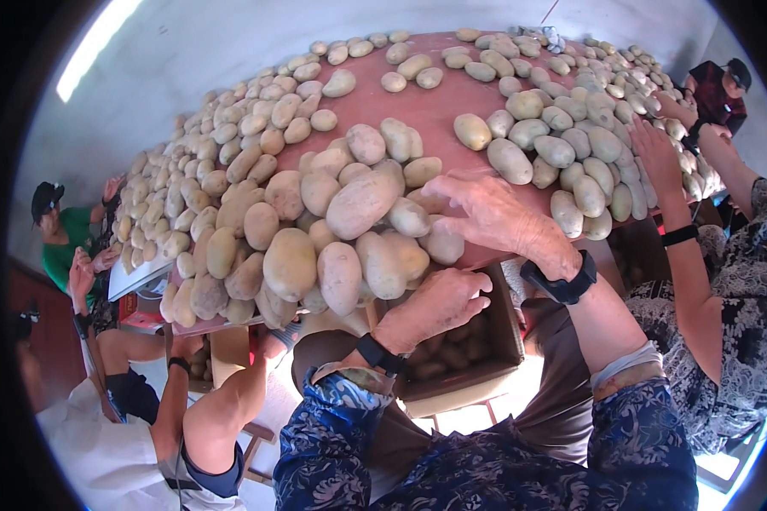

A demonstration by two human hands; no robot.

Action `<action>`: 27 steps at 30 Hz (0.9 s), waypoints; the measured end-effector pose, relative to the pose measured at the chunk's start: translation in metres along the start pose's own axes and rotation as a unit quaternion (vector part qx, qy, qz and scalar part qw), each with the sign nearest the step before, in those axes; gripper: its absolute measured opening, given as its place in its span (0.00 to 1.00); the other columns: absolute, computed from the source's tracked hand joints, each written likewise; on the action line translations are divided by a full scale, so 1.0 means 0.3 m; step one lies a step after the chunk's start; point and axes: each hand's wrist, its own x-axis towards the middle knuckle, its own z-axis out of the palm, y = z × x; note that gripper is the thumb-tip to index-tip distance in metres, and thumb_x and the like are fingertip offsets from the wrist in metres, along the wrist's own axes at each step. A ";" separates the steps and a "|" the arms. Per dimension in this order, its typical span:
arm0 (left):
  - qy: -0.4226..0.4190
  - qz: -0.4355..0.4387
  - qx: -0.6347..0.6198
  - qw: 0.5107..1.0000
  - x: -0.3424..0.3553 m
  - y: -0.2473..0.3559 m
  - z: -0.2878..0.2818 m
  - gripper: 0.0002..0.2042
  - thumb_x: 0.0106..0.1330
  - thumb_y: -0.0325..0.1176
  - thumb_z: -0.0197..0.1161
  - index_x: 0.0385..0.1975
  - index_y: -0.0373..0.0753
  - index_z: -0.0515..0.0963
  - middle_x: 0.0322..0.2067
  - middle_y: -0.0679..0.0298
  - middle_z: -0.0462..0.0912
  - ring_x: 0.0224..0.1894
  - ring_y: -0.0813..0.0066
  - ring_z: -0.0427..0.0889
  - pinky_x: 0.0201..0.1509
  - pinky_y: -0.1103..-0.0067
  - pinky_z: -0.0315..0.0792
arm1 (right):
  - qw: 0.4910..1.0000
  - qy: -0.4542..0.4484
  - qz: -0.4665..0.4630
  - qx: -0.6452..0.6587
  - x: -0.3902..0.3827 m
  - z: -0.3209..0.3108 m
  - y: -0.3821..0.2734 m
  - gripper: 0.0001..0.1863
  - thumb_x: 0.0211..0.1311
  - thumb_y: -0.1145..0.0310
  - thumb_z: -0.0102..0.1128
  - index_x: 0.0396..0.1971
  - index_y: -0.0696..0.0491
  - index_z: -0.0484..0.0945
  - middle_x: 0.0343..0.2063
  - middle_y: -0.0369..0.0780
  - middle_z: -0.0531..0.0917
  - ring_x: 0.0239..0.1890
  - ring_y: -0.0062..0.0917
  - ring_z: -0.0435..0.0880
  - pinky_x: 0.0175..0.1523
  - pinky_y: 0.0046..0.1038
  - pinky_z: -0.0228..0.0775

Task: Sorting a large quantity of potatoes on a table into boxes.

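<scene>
A large heap of pale brown potatoes lies on the red tabletop in front of me. My right hand reaches over the near right side of this heap, fingers apart and bent, beside a potato at the table edge. Whether its fingertips touch that potato I cannot tell. Below the edge, my left hand hangs over a cardboard box, its fingers loosely bent and apart with nothing seen in them. Several potatoes lie in the box, partly hidden by this hand.
Another potato pile is on the right, where a neighbour's hand rests. A person in a white shirt sits close on my left, and one in green is beyond. A white scale-like device stands at the left edge.
</scene>
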 end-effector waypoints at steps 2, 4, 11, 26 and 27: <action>-0.019 0.003 -0.012 1.000 -0.008 -0.020 -0.003 0.11 0.63 0.35 0.61 0.40 0.36 0.77 0.29 0.52 0.81 0.35 0.52 0.82 0.38 0.63 0.74 | 0.999 -0.015 -0.036 0.026 0.006 0.012 -0.021 0.25 0.50 0.70 0.68 0.51 0.52 0.74 0.41 0.45 0.80 0.42 0.39 0.82 0.48 0.39 0.76; -0.039 0.008 -0.027 0.999 -0.017 -0.038 -0.005 0.11 0.63 0.37 0.61 0.39 0.36 0.78 0.28 0.52 0.81 0.34 0.52 0.82 0.38 0.63 0.74 | 0.998 -0.028 -0.053 0.028 0.005 0.027 -0.031 0.25 0.51 0.70 0.67 0.51 0.52 0.73 0.43 0.46 0.79 0.44 0.43 0.81 0.49 0.41 0.75; -0.090 0.050 -0.151 0.983 -0.032 -0.037 -0.034 0.14 0.67 0.41 0.59 0.41 0.35 0.77 0.31 0.56 0.80 0.34 0.60 0.80 0.44 0.70 0.72 | 0.998 0.026 -0.055 0.014 0.005 0.110 -0.029 0.25 0.51 0.70 0.66 0.51 0.52 0.70 0.42 0.46 0.77 0.45 0.46 0.80 0.49 0.42 0.76; -0.138 -0.073 -0.192 0.969 -0.029 -0.001 -0.077 0.16 0.66 0.40 0.62 0.45 0.34 0.78 0.36 0.54 0.84 0.40 0.62 0.84 0.45 0.70 0.77 | 0.996 0.069 0.018 -0.062 0.042 0.179 -0.068 0.28 0.49 0.55 0.72 0.42 0.59 0.71 0.36 0.49 0.78 0.43 0.44 0.80 0.45 0.42 0.76; -0.127 -0.054 -0.179 0.974 -0.034 -0.006 -0.077 0.16 0.66 0.41 0.62 0.45 0.34 0.78 0.37 0.54 0.84 0.41 0.62 0.84 0.46 0.70 0.77 | 0.995 0.069 0.026 -0.060 0.044 0.180 -0.072 0.29 0.49 0.54 0.72 0.41 0.59 0.71 0.37 0.48 0.78 0.43 0.44 0.80 0.45 0.42 0.76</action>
